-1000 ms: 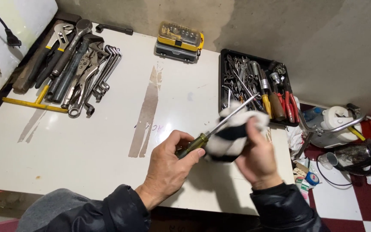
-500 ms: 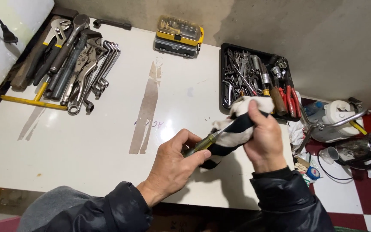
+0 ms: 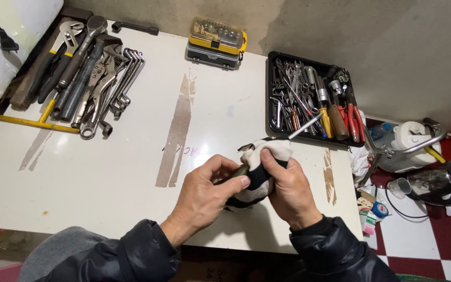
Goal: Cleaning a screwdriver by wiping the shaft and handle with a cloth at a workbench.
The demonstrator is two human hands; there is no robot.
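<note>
I see my left hand (image 3: 208, 195) closed around the handle of a screwdriver (image 3: 305, 127), near the front edge of the white table (image 3: 131, 172). The handle is mostly hidden under the fingers, so I cannot tell its colour with certainty; it looks dark olive. My right hand (image 3: 288, 188) is clamped on a white and black cloth (image 3: 263, 163), which is wrapped around the middle of the screwdriver. The metal shaft comes out of the cloth and points toward the back right, and its tip reaches over the near edge of the black tray (image 3: 270, 112).

This tray stands at the right side of the table and is full of wrenches, pliers with red handles and other screwdrivers. At the back edge, in the middle, stands a yellow and grey bit case (image 3: 216, 42). In the back left corner lies a group of big wrenches (image 3: 87, 78) with a yellow T-shaped bar (image 3: 40, 120) just beside them. To the right, beyond the table, on the red and white floor, I see a dark kettle (image 3: 434, 185).
</note>
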